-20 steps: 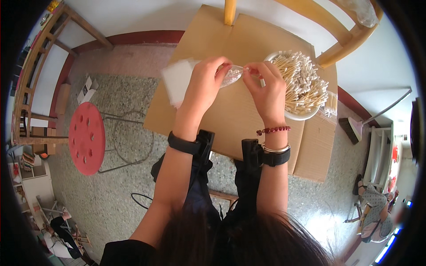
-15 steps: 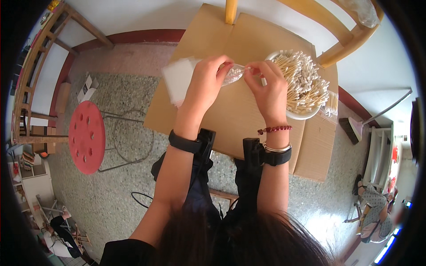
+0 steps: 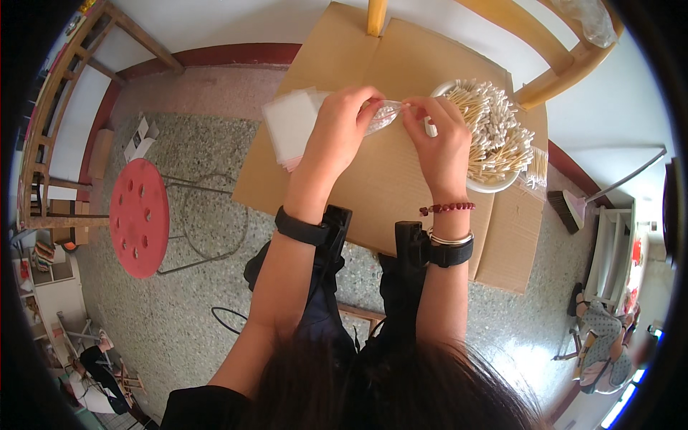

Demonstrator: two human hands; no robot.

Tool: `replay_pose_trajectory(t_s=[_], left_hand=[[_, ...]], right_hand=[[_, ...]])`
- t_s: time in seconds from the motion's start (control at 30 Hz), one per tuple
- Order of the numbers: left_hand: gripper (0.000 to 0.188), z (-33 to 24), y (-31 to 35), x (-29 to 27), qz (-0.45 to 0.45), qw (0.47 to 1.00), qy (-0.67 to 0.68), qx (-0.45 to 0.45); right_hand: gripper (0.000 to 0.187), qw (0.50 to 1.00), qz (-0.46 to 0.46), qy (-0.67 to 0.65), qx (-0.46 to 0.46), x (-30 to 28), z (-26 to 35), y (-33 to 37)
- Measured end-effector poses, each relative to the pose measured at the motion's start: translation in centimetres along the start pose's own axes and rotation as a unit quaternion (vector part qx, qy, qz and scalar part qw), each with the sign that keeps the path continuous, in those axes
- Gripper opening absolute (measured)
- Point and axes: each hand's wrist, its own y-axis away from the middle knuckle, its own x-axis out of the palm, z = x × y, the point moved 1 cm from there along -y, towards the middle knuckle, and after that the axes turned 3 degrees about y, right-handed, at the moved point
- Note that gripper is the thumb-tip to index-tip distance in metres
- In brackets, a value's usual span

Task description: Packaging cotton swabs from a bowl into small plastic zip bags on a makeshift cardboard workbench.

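Observation:
Between my two hands, above the cardboard, is a small clear zip bag (image 3: 385,117) with white-tipped cotton swabs inside. My left hand (image 3: 345,123) pinches the bag's left side, and my right hand (image 3: 438,135) grips its upper right corner with thumb and forefinger. Left of my left hand lies a stack of flat clear bags (image 3: 288,127), partly covered by that hand. A white bowl (image 3: 494,188) heaped with cotton swabs (image 3: 494,132) stands just right of my right hand. More swabs (image 3: 536,168) lie in a clear packet beside the bowl's right side.
Flattened cardboard (image 3: 358,186) covers the work surface, with a wooden chair back (image 3: 545,57) behind it. A red round stool (image 3: 140,218) stands on the floor at left. A broom (image 3: 570,209) leans at right. Other people sit at the lower left and lower right edges.
My right hand has shifted slightly right, and the bag's top edge looks more stretched between my fingers. Both hands keep their hold on it.

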Motion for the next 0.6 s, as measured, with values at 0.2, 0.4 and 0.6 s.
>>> replay_pose_trajectory(t_s=[0.2,0.4,0.6], left_hand=[[0.012,-0.03,-0.03,0.09,0.004,1.000,0.010,-0.001],[0.012,-0.50,-0.09,0.11,0.007,1.000,0.022,0.007],[0.012,-0.56,-0.09,0.14,0.012,1.000,0.027,-0.006]], right_hand=[[0.008,1.000,0.008,0.006,0.001,0.22,0.09,0.12],[0.010,0.999,0.031,0.025,-0.009,0.58,-0.49,0.36],[0.010,0.999,0.031,0.043,-0.010,0.83,-0.57,0.51]])
